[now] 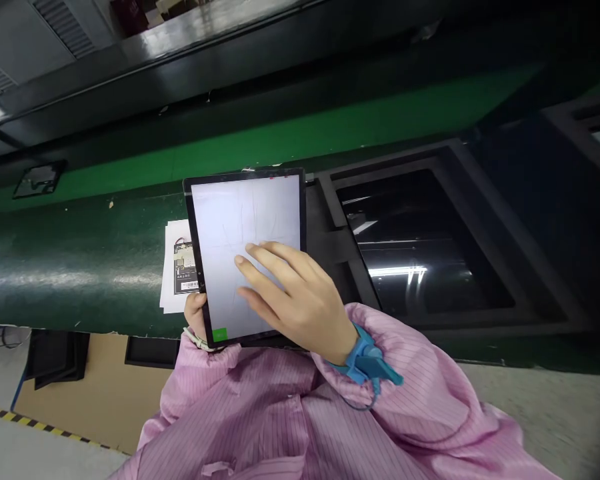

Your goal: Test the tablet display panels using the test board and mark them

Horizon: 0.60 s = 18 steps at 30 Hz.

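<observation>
A tablet (215, 240) with a black border is held up in front of me, its screen lit white with thin faint lines. One green square shows at its lower left corner. My left hand (195, 315) grips the tablet's lower left edge; the thumb lies at the edge and the other fingers are hidden behind. Over the screen is my right hand (300, 297), its fingers stretched out and apart, the tips at the middle of the glass. Whether they touch it I cannot tell. A blue wrist strap (367, 360) circles my right wrist.
Behind the tablet's left edge, a printed black card or battery (184, 283) lies on white paper (168, 293) on the green bench (80, 267). To the right is a black foam tray (460, 167) with a glossy dark panel (420, 247). A small dark frame (39, 180) lies far left.
</observation>
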{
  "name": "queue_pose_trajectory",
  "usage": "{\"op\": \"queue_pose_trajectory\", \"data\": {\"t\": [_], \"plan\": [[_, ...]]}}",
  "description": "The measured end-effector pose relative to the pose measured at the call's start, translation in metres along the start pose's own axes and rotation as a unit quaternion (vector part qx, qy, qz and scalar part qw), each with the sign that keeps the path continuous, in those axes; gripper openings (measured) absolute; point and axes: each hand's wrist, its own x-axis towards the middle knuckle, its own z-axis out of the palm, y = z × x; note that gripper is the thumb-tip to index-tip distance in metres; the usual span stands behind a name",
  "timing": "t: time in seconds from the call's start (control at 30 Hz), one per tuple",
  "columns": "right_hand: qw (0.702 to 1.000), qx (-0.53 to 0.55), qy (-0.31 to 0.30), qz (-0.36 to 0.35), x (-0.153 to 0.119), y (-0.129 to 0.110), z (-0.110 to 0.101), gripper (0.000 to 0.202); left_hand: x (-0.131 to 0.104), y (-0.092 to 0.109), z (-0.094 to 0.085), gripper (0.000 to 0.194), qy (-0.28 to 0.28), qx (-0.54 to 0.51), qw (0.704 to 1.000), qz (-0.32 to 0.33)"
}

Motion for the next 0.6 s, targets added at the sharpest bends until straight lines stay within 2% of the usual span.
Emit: {"op": "queue_pose_trajectory", "data": {"t": [0.07,0.13,0.2,0.27,0.4,0.53,0.6], "plan": [[0.999,0.022,0.013,0.022,-0.009,-0.001,-0.004,0.032,-0.001,0.001,0.001,0.072,-0.001,-0.018,1.0,-0.001],[0.999,0.007,-0.005,0.051,-0.017,-0.002,-0.01,0.032,-0.001,0.001,-0.003,0.073,-0.002,-0.027,1.0,-0.009],[0.997,-0.013,-0.03,0.067,-0.021,-0.001,-0.017,0.03,-0.001,0.001,-0.01,0.073,-0.004,-0.037,0.999,-0.014],[0.996,-0.014,-0.025,0.089,-0.018,0.006,-0.026,0.028,-0.001,-0.001,-0.021,0.069,-0.017,-0.052,0.998,-0.01],[0.974,-0.017,0.01,0.224,0.006,0.042,-0.042,0.034,-0.001,-0.002,-0.042,0.061,-0.053,-0.059,0.997,-0.002],[0.951,0.058,-0.07,0.294,0.027,0.078,-0.039,0.025,-0.001,-0.003,-0.048,0.054,-0.073,-0.053,0.996,-0.004],[0.947,0.058,-0.078,0.307,0.03,0.084,-0.034,0.019,0.0,-0.005,-0.048,0.054,-0.078,-0.058,0.995,0.003]]}}
